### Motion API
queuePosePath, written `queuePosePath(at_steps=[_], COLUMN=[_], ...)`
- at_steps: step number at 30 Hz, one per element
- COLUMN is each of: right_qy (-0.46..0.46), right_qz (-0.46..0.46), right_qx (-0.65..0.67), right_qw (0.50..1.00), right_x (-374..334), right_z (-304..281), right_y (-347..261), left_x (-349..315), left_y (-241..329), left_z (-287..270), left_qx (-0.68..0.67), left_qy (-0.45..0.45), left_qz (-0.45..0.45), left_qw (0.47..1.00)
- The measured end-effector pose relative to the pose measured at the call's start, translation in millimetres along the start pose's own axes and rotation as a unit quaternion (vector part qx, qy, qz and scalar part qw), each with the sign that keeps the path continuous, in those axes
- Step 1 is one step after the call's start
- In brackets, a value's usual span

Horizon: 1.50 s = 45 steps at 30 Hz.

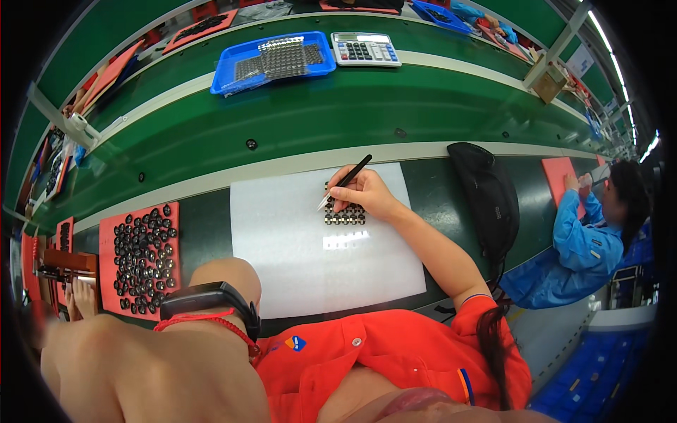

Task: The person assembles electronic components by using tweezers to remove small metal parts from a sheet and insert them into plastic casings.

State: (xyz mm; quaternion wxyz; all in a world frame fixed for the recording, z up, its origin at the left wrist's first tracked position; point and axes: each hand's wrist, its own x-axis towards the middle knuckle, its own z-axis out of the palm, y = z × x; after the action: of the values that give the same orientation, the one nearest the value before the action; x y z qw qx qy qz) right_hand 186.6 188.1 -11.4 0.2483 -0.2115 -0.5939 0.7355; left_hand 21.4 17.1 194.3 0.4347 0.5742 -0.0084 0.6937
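Note:
My right hand (365,192) is closed around a pair of tweezers (361,166) with a black upper part and pale, slender tips. It rests over a small grid of metallic parts (345,219) on a white sheet (282,247). The tweezer tips point down-left beside the grid, and my hand covers part of the rows. Raised close to the camera at lower left is my left hand (134,366), large in view, its fingers hidden. A black wristband (211,302) and a red cord bracelet (204,319) circle that wrist.
Left of the sheet, a red mat (106,243) carries many round black parts (144,257). A black bag (486,197) lies to the right. On the shelf stand a blue tray (226,67) and a calculator (365,49). A co-worker in blue (589,233) sits at far right.

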Motion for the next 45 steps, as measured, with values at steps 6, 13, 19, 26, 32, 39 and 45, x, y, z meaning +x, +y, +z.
queuePosePath(at_steps=[6,13,19,26,32,39,45], right_qy=[0.007,0.054,0.129,0.107,0.113,0.164,0.110], right_qz=[-0.015,-0.067,-0.051,0.009,-0.027,-0.042,-0.002], right_qx=[0.016,0.036,-0.015,-0.070,-0.066,-0.076,-0.144], right_qw=[1.000,0.996,0.990,0.992,0.991,0.983,0.983], right_x=[1.8,-2.2,-13.4,-42.0,-45.4,-52.6,-56.1], right_z=[1.4,-1.4,-9.7,-6.5,-6.0,-33.7,-34.1], right_y=[2.8,-10.8,-24.7,-17.4,-13.8,-12.0,-16.5], left_x=[4.7,8.1,12.1,24.8,25.0,-57.7,-116.5], left_y=[2.5,0.6,-5.7,-17.6,-19.3,-123.6,-149.6], left_z=[7.1,18.1,26.4,31.1,3.7,-86.2,-101.9], left_qx=[-0.013,-0.029,-0.052,-0.102,-0.040,0.591,0.611], left_qy=[-0.003,-0.001,-0.003,-0.020,-0.057,-0.100,-0.142], left_qz=[-0.024,-0.051,-0.089,-0.135,-0.176,-0.201,-0.219], left_qw=[1.000,0.998,0.995,0.985,0.982,0.774,0.747])
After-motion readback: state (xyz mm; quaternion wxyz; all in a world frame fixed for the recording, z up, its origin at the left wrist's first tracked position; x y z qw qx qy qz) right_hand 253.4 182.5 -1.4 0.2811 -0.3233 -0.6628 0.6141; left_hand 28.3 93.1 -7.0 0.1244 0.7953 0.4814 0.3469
